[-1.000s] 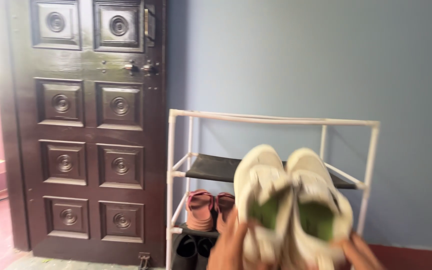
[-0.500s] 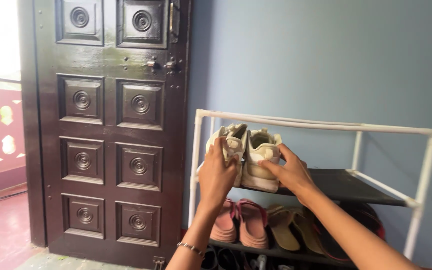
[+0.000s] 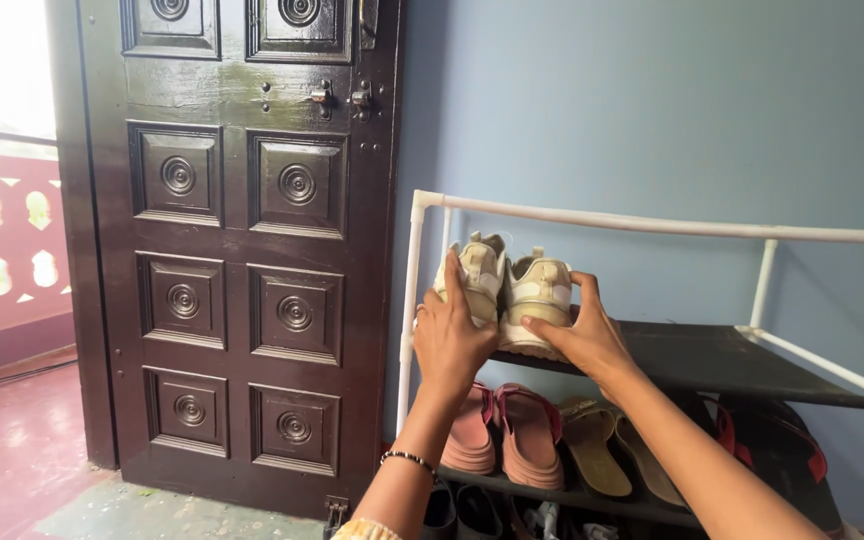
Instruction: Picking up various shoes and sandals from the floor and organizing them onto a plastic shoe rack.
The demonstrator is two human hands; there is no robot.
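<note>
Sneakers (image 3: 509, 293), 2 cream ones, sit heels-out on the white rack's (image 3: 652, 225) dark shelf; left hand (image 3: 449, 338) and right hand (image 3: 579, 335) clasp their heels

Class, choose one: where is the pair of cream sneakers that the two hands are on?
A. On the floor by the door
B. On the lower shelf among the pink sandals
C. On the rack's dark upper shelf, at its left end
C: the cream sneakers stand on the dark upper shelf at its left end, left hand and right hand against them, above the pink sandals.

Head cam, close, faces fwd/slightly down at shoe rack (image 3: 642, 226) by wall.
</note>
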